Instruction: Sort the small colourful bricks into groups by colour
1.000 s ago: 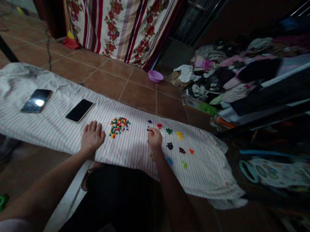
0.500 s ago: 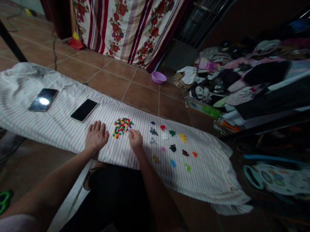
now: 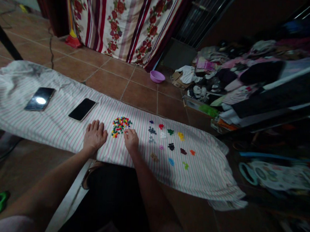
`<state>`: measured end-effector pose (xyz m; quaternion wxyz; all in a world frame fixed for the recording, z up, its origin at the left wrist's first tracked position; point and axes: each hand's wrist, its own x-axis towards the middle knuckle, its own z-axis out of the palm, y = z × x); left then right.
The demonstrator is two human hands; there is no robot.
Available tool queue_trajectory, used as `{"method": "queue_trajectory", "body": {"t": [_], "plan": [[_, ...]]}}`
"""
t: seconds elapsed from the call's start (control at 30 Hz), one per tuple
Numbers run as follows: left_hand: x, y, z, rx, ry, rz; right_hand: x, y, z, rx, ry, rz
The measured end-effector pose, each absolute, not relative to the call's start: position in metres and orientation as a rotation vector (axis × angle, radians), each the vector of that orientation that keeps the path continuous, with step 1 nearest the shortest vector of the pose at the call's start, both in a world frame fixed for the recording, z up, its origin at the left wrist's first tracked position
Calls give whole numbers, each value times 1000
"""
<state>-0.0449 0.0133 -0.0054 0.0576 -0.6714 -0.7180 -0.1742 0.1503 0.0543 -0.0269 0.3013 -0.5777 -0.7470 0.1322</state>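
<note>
My left hand (image 3: 95, 136) lies flat on the striped cloth (image 3: 93, 90), fingers stretched out, left of a mixed pile of small coloured pieces (image 3: 120, 125). My right hand (image 3: 131, 139) is at the pile's lower right edge, with thumb and fingers pinched together. Whatever lies between those fingertips is too small to make out. Right of this hand, little one-colour groups are spread in loose rows, among them yellow pieces (image 3: 181, 136), black pieces (image 3: 171, 146), tan pieces (image 3: 154, 157), blue pieces (image 3: 171, 162) and lime green pieces (image 3: 185, 165).
Two phones, a black-screened phone (image 3: 82, 109) and a phone with a bright reflection (image 3: 40, 99), rest on the cloth's left part. Beyond, a purple basin (image 3: 157, 77) stands on the tiled floor. A heap of clothes (image 3: 216, 71) fills the right side.
My right hand has shifted slightly left, closer against the mixed pile. My left hand stays flat in place on the cloth. The whole view has drifted a little.
</note>
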Motion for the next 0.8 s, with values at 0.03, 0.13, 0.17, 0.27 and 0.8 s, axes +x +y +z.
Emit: {"method": "queue_trajectory", "body": {"t": [0.03,0.13,0.17,0.27,0.8], "plan": [[-45,13,-5,-2037,-2172,-531,150,53,-27,-1543,-1983,342],[-44,12,-4,-2038,-2162,-550,149,49,-28,-1550,-1982,296],[-44,11,-4,-2038,-2161,-557,149,48,-29,-1539,-1976,282],[-44,11,-4,-2035,-2155,-557,151,44,-32,-1475,-1956,279],[-45,10,-1,-2055,-2166,-572,158,27,-28,-1513,-1758,527]]}}
